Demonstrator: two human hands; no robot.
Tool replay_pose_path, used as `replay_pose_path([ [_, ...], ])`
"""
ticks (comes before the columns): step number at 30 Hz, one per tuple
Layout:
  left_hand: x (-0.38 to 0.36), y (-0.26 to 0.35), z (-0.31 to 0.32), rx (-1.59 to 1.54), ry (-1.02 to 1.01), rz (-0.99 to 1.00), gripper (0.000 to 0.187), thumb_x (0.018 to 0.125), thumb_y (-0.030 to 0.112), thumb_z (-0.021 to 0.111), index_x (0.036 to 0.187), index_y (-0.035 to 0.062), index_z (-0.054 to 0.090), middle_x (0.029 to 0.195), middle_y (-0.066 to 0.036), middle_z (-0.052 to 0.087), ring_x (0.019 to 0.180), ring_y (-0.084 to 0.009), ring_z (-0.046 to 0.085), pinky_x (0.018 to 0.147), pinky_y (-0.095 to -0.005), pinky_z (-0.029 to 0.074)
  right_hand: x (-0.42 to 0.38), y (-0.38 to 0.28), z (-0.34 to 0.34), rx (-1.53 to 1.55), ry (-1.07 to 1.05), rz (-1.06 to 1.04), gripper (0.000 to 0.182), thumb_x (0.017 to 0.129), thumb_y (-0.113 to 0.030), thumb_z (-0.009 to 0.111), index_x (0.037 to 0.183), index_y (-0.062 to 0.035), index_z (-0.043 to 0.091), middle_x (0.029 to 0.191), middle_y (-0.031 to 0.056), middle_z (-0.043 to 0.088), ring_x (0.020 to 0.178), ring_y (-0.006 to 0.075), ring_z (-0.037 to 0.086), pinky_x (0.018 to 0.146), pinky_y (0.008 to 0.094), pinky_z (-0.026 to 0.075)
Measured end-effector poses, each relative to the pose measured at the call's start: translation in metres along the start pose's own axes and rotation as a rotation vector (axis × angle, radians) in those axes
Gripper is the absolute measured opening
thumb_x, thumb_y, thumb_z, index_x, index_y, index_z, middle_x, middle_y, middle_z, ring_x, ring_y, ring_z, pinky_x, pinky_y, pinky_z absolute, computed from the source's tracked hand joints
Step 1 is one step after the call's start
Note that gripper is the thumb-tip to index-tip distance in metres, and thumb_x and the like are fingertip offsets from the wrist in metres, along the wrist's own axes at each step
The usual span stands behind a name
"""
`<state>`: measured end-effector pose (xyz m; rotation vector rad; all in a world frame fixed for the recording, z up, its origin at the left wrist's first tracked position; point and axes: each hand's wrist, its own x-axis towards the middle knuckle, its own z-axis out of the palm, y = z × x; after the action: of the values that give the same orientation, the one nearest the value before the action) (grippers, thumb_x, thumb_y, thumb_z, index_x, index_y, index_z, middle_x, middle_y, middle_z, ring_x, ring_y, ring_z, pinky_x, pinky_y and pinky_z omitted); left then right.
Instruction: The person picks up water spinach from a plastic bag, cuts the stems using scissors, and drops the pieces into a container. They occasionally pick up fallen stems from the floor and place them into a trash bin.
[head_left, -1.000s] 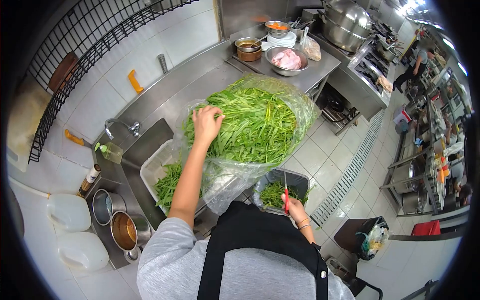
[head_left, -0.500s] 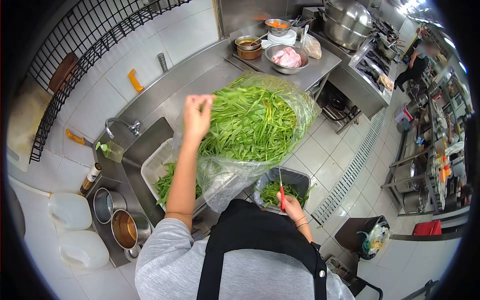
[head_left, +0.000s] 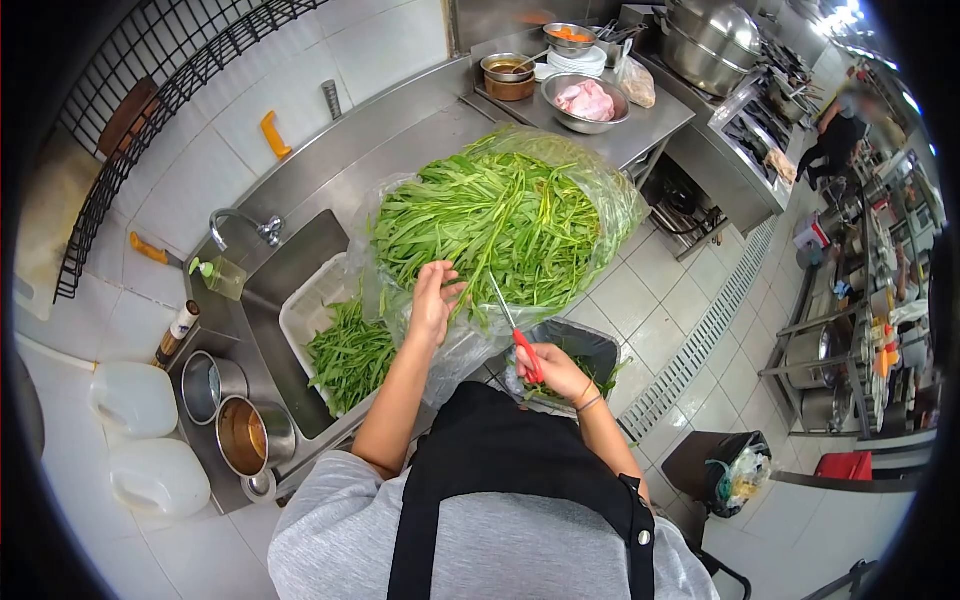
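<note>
A large heap of long-leaved green vegetables (head_left: pixel 500 215) lies in a clear plastic bag (head_left: pixel 625 205) in front of me. At the heap's near edge, the fingers of my left hand (head_left: pixel 434 303) curl around a few leafy stems (head_left: pixel 472 290). My right hand (head_left: pixel 556 374) grips red-handled scissors (head_left: pixel 526 354), their blades pointing up at the greens beside my left hand. Below the bag stands a dark bin (head_left: pixel 590 350) with cut greens in it. To the left, a white basket (head_left: pixel 296 318) in the sink holds more leafy greens (head_left: pixel 352 355).
A faucet (head_left: pixel 245 228) and soap bottle (head_left: pixel 222 277) are beside the sink. Metal pots (head_left: pixel 252 436) and white jugs (head_left: pixel 158 478) stand at lower left. A bowl of raw meat (head_left: pixel 585 103) sits on the far counter. Another person (head_left: pixel 840 130) stands at far right.
My left hand has come down and toward me, from above the heap to its near edge. My right hand has lifted the scissors from over the bin up to the greens.
</note>
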<state>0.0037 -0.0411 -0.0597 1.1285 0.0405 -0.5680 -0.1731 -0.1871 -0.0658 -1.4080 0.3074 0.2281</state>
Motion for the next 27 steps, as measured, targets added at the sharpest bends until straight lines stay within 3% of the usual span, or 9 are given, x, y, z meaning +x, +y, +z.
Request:
replay_pose_path([
  [6,-0.008,-0.01,-0.005,0.095,-0.064,0.05,0.013,0.085,0.015,0.06,0.094,0.007,0.054,0.089,-0.001,0.056,0.081,-0.0107,0.054,0.069,-0.0244,0.047,0.03,-0.004,-0.003,-0.061,-0.054,0.034,0.046,0.085,-0.05,0.055,0.072,-0.0057,0.059,0.064,-0.0032,0.053,0.058,0.0041,0.046,0.055,0.0183,0.037],
  [8,-0.011,-0.012,-0.003,0.384,-0.136,0.2,0.017,0.083,0.01,0.062,0.097,0.0047,0.054,0.091,-0.002,0.056,0.079,-0.009,0.054,0.069,-0.0228,0.046,0.03,-0.01,-0.001,-0.05,-0.062,0.018,0.042,0.086,-0.046,0.056,0.075,-0.0058,0.058,0.067,-0.0029,0.053,0.06,0.0042,0.046,0.056,0.0184,0.037],
  [9,-0.013,-0.013,0.0,0.391,-0.15,0.289,0.02,0.081,0.006,0.064,0.099,0.0015,0.055,0.09,-0.003,0.057,0.076,-0.0074,0.054,0.068,-0.0209,0.045,0.028,-0.012,-0.001,-0.005,-0.075,-0.043,0.039,0.087,-0.043,0.056,0.077,-0.0057,0.058,0.069,-0.0029,0.053,0.061,0.0043,0.046,0.056,0.0187,0.037],
  [11,-0.016,-0.013,0.005,0.363,-0.197,0.305,0.019,0.082,0.006,0.063,0.099,0.0007,0.056,0.09,-0.003,0.057,0.076,-0.0068,0.053,0.068,-0.0207,0.044,0.021,-0.016,-0.003,0.085,-0.103,-0.132,0.028,0.089,-0.032,0.055,0.081,-0.0051,0.056,0.07,-0.0029,0.052,0.062,0.0045,0.045,0.057,0.0191,0.037],
  [14,-0.028,-0.005,0.015,0.266,-0.294,0.263,0.016,0.083,0.006,0.062,0.097,-0.0007,0.059,0.086,-0.003,0.058,0.077,-0.0063,0.053,0.068,-0.0212,0.043,-0.003,-0.016,-0.007,0.086,-0.073,-0.282,0.024,0.089,-0.027,0.055,0.079,-0.0047,0.054,0.069,-0.0032,0.05,0.061,0.0043,0.044,0.056,0.0188,0.036],
  [16,-0.032,-0.005,0.023,0.433,-0.425,0.443,0.012,0.084,0.003,0.06,0.095,0.0003,0.06,0.078,0.001,0.056,0.073,-0.0059,0.053,0.065,-0.0198,0.042,-0.021,-0.01,-0.011,0.065,-0.067,-0.342,0.02,0.087,-0.021,0.056,0.077,-0.0043,0.052,0.069,-0.0031,0.049,0.061,0.0047,0.043,0.055,0.0188,0.035],
  [18,-0.038,-0.005,0.037,0.476,-0.481,0.518,0.009,0.084,0.005,0.06,0.092,0.0003,0.061,0.077,0.0,0.056,0.073,-0.0079,0.053,0.064,-0.0224,0.042,-0.042,0.004,-0.016,0.01,-0.009,-0.304,0.018,0.086,-0.019,0.056,0.076,-0.004,0.052,0.069,-0.0029,0.048,0.061,0.005,0.042,0.056,0.0192,0.035],
  [20,-0.045,-0.012,0.048,0.706,-0.673,0.501,0.011,0.083,0.01,0.062,0.09,0.0012,0.062,0.077,-0.003,0.057,0.074,-0.0114,0.054,0.065,-0.0254,0.043,-0.062,0.016,-0.016,0.043,0.059,-0.27,0.022,0.086,-0.022,0.055,0.075,-0.0038,0.052,0.07,-0.0018,0.049,0.061,0.0055,0.043,0.056,0.0194,0.035],
  [27,-0.037,-0.116,0.068,0.931,-0.849,0.427,0.015,0.08,0.019,0.063,0.087,0.0056,0.063,0.08,-0.009,0.061,0.077,-0.0231,0.059,0.068,-0.0329,0.046,-0.096,0.108,-0.03,0.263,0.346,-0.056,0.036,0.09,-0.035,0.053,0.073,-0.0038,0.055,0.068,0.0004,0.053,0.058,0.0082,0.047,0.055,0.0206,0.039],
])
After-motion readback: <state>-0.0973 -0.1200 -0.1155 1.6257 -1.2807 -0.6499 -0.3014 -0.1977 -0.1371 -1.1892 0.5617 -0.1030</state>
